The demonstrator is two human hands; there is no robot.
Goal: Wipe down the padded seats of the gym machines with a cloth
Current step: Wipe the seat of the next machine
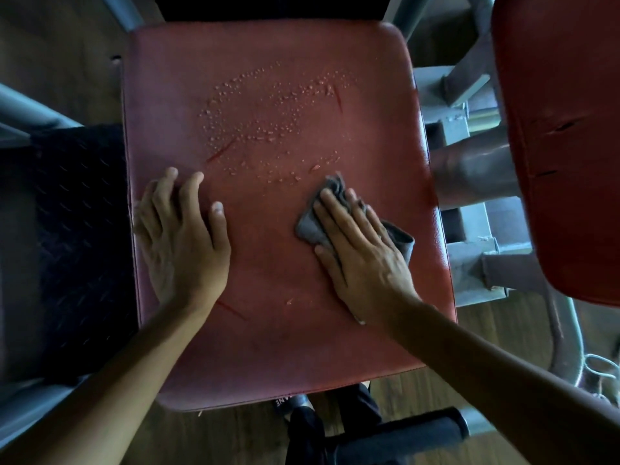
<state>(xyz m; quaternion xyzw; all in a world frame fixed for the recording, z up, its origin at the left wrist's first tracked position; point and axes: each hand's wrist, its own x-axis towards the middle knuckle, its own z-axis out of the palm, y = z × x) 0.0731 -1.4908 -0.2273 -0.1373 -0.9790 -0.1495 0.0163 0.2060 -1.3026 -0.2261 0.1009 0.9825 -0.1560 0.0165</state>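
A red padded seat fills the middle of the view, with several water droplets scattered over its far half and a few thin scratches. My right hand lies flat on a grey cloth, pressing it onto the seat just below the droplets. The cloth pokes out beyond my fingertips and on the right side of the hand. My left hand rests flat on the seat near its left edge, fingers spread, holding nothing.
A second red pad stands at the right. Grey metal frame parts lie between the two pads. A black tread plate is at the left. A black foam roller and wooden floor are below the seat.
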